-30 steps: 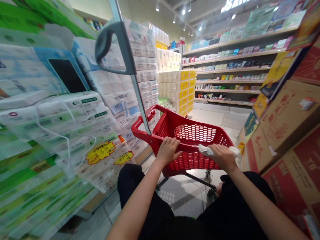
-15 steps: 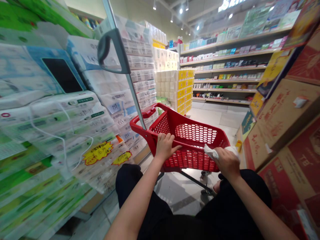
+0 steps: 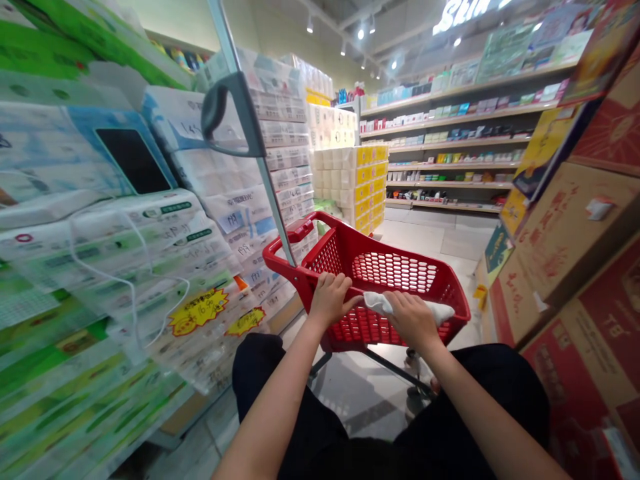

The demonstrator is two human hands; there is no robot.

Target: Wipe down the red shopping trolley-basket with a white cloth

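In front of my knees stands a red plastic shopping cart [image 3: 400,263] with a perforated basket. My left hand [image 3: 330,298] is closed over the near rim close to the handle end, thumb pointing right along it. A white cloth [image 3: 379,303] lies under my right hand [image 3: 413,320], which presses it against the same rim around the middle of the near side. One end of the cloth trails right along the rim. From the cart's left end rises a metal pole [image 3: 277,220] with a grey loop handle [image 3: 233,117].
Stacked tissue packs [image 3: 165,227] with yellow price tags form a wall on the left; a dark phone [image 3: 134,160] leans there beside a white cable [image 3: 133,293]. Cardboard boxes [image 3: 565,227] are piled at right. Shelves of goods [image 3: 450,137] line the back.
My right hand has slid the white cloth left along the near rim, from the cart's right end toward my left hand. My left hand keeps its place on the rim.
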